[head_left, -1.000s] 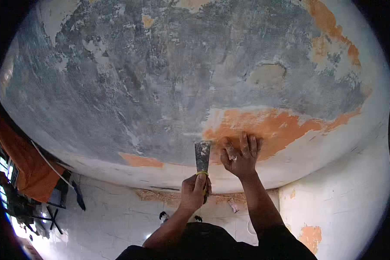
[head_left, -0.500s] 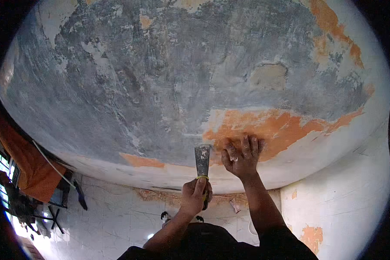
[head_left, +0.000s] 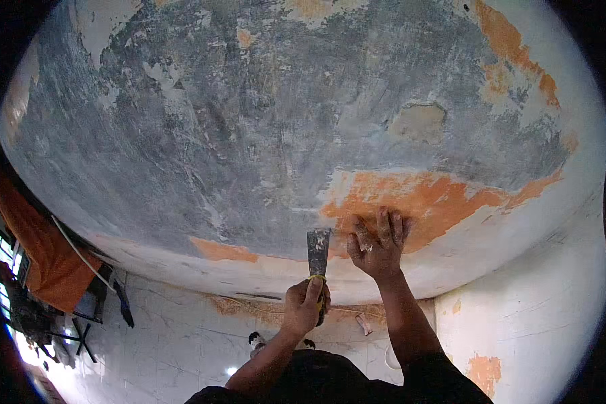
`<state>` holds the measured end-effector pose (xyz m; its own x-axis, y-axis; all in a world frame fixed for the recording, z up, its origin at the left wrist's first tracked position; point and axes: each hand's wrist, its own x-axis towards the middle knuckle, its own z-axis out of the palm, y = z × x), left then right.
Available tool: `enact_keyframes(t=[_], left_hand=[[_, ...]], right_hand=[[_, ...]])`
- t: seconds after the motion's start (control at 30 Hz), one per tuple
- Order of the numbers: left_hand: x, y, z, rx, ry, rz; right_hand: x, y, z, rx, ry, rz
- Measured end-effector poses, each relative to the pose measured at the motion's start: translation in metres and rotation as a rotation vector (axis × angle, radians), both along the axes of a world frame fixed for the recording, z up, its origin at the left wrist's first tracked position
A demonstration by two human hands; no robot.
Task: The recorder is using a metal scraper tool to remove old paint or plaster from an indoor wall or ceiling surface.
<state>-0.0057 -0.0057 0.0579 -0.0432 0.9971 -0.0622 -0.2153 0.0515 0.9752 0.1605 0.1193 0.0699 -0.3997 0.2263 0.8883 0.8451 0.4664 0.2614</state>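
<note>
My left hand (head_left: 303, 304) is closed around the handle of a scraper (head_left: 318, 252). Its flat, dirty metal blade points up the wall, with the tip at or close to the grey surface beside an orange patch (head_left: 444, 202). Yellow shows where the handle meets the blade. To the right of the blade, my right hand (head_left: 381, 248) rests with fingers spread over the lower part of the orange patch, holding nothing. Whitish dust marks its fingers. The large wall surface (head_left: 249, 141) is mostly patchy grey with ragged whitish borders.
A lighter rough patch (head_left: 419, 123) lies above my right hand. On the left hang an orange cloth (head_left: 54, 259) and a pale rod (head_left: 81, 252), near dark clutter by a bright window. Whitish, marble-patterned wall or floor (head_left: 161, 330) shows below.
The view has shifted slightly. The scraper and my left hand sit a little further right in the picture, still beside the orange patch. My right hand stays spread on the wall.
</note>
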Motion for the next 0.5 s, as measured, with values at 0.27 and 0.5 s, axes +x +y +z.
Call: enact_keyframes(t=[0.27, 0.5], left_hand=[[0.000, -0.002, -0.002, -0.033, 0.005, -0.009], [0.002, -0.003, -0.012, -0.017, 0.060, -0.008]], right_hand=[[-0.001, 0.002, -0.006, -0.022, 0.055, 0.012], [0.003, 0.003, -0.006, -0.039, 0.052, 0.020]])
